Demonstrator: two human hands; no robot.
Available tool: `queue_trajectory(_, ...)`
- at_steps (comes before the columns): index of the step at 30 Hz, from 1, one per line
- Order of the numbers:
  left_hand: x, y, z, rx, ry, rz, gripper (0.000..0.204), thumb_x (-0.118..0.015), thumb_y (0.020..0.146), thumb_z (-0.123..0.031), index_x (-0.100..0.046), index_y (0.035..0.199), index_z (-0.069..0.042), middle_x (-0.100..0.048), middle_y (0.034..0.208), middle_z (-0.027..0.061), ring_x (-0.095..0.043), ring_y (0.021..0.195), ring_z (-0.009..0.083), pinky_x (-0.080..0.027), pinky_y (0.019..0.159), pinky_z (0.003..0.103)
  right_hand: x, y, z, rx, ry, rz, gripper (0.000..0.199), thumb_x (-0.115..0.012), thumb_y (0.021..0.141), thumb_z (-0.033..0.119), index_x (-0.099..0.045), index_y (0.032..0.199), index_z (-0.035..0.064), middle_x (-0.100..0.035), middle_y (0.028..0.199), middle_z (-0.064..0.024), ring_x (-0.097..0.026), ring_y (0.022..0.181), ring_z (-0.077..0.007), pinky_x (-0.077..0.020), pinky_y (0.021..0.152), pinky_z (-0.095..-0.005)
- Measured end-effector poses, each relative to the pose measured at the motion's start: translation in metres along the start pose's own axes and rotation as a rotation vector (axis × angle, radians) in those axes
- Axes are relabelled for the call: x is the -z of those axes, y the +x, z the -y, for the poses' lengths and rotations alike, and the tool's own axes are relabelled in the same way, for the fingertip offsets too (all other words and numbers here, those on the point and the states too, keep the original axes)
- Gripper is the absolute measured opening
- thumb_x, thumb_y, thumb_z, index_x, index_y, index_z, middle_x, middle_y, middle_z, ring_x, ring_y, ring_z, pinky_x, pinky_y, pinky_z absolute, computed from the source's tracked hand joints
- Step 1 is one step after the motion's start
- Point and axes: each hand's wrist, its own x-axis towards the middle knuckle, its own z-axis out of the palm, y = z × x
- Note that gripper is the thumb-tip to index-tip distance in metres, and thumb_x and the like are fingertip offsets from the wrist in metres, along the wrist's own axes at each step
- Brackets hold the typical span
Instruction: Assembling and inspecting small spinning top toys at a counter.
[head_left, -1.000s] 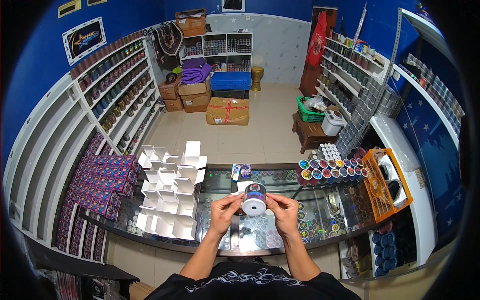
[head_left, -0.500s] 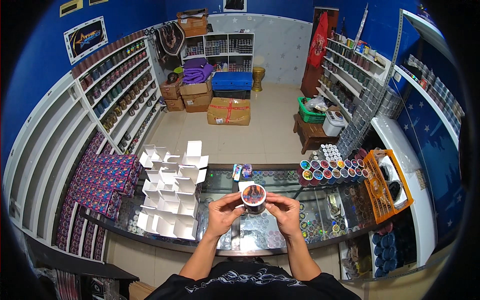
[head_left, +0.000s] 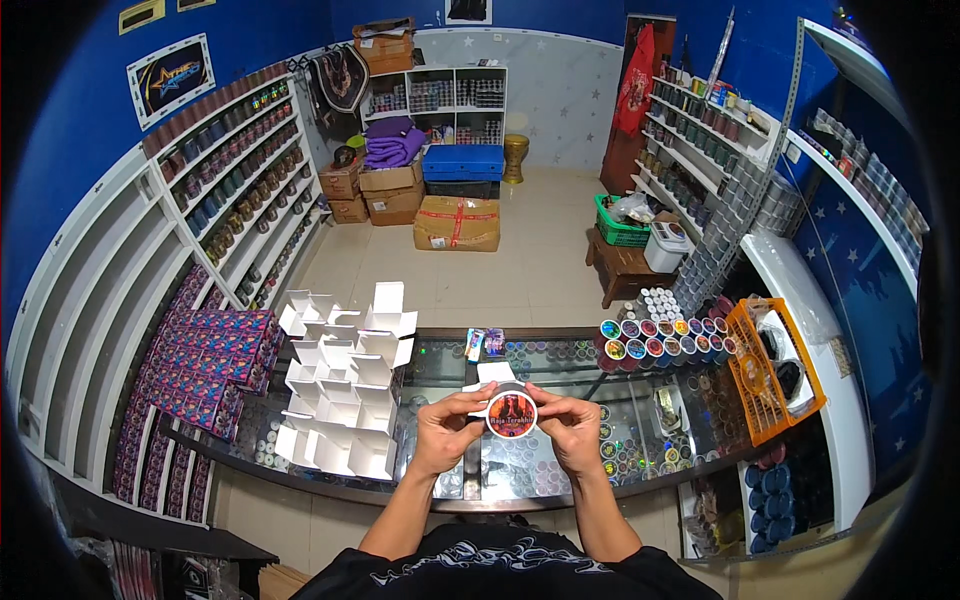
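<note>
Both my hands hold one short spool (head_left: 512, 414) above the glass counter (head_left: 470, 400). Its round end, with a white rim and a red, orange and dark picture label, faces up toward me. My left hand (head_left: 447, 430) pinches the left side of the rim, and my right hand (head_left: 568, 428) pinches the right side. Most of the spool's body is hidden behind that end. Just beyond my fingers lies a small white piece like card or paper (head_left: 492, 372). Two small colourful packs (head_left: 485, 344) rest near the counter's far edge.
Open white boxes (head_left: 350, 390) stand clustered to the left, beside stacked purple patterned boxes (head_left: 215, 350). On the right are rows of spools with round labels (head_left: 665, 340) and an orange crate (head_left: 775, 370). A taped carton (head_left: 457, 223) sits on the floor beyond the counter.
The spool has tipped so its labelled end faces me more fully, and it sits slightly lower. Its dark side, seen before, is now mostly hidden. Both hands keep their grip.
</note>
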Motion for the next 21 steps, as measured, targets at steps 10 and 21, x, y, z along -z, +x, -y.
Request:
queue_trajectory(10,0.005,-0.002,0.004,0.121,0.095,-0.084,0.037,-0.067,0.076,0.006,-0.061,0.112,0.002,-0.058,0.116,0.0161,-0.057,0.105,0.0215,-0.045,0.092,0.032,-0.01,0.003,0.001,-0.156,0.005,-0.046,0.047,-0.064,0.076,-0.01,-0.054,0.121,-0.003,-0.058,0.111,-0.0101,-0.058,0.095,-0.0139,-0.0475,0.082,-0.0255)
queue_trajectory(21,0.013,0.012,0.004,0.159,0.342,-0.022,0.035,-0.068,0.076,0.002,-0.062,0.111,0.0,-0.062,0.111,0.0114,-0.058,0.103,0.0179,-0.045,0.088,0.029,-0.012,0.029,0.004,-0.062,-0.305,0.127,0.062,-0.076,0.063,-0.004,-0.05,0.12,-0.0034,-0.055,0.107,-0.0063,-0.056,0.102,-0.0149,-0.0464,0.09,-0.0284)
